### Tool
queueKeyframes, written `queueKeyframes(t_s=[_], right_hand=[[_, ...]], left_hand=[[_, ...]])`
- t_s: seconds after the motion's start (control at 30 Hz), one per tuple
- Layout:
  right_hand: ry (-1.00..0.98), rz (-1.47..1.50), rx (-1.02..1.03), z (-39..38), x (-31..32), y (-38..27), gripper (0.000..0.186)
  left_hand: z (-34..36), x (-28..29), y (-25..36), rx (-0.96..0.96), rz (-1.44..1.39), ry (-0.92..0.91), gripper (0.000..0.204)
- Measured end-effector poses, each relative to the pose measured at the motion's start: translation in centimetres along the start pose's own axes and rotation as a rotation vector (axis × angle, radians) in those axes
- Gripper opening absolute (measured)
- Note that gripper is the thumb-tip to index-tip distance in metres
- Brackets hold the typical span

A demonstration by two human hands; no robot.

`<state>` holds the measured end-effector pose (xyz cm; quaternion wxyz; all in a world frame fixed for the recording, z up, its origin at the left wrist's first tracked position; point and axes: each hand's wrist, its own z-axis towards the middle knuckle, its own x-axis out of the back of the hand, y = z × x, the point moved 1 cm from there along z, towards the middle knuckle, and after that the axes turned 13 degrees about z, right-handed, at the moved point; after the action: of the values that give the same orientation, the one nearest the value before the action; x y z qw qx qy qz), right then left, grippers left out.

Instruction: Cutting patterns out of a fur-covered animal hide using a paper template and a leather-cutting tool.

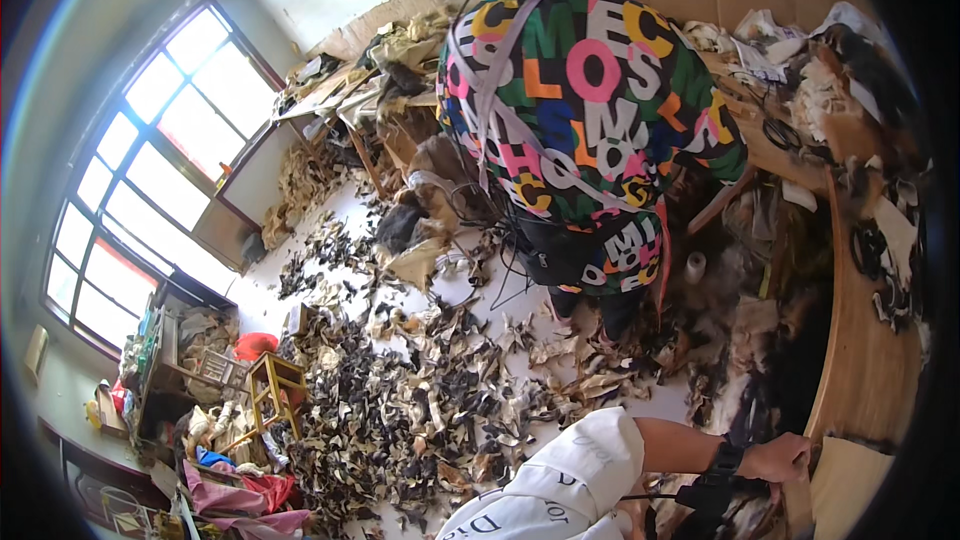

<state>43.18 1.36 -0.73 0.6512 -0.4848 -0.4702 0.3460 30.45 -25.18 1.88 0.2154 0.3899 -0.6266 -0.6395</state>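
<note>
My left hand [780, 458] reaches in from the lower edge toward the wooden table on the right. Its fingers are curled closed at the table's edge, and whatever they may hold is hidden. A black wristband device [722, 462] with a cable sits on that wrist, above a white sleeve [575, 465] with dark lettering. Just beside the hand, a flat beige sheet [850, 485] lies on the tabletop [860, 370]. My right hand cannot be seen.
Ahead, a person [595, 110] in a colourful letter-patterned top bends over a worktable heaped with fur pieces [830, 105]. Fur scraps [400, 410] cover much of the floor. At left stand a small wooden stool [275, 390], a red bowl-like item [256, 345] and piled cloths [250, 500].
</note>
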Motion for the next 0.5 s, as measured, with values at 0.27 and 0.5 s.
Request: queueKeyframes(t_s=[0.27,0.5], right_hand=[[-0.127,-0.121,0.042,0.3,0.4,-0.3,0.023],[-0.246,-0.205,0.087,1.7,-0.6,-0.5,0.028]], left_hand=[[-0.6,0.2,1.1,-0.007,-0.003,0.007,0.01],[-1.5,0.2,2.4,0.004,0.031,0.007,0.011]])
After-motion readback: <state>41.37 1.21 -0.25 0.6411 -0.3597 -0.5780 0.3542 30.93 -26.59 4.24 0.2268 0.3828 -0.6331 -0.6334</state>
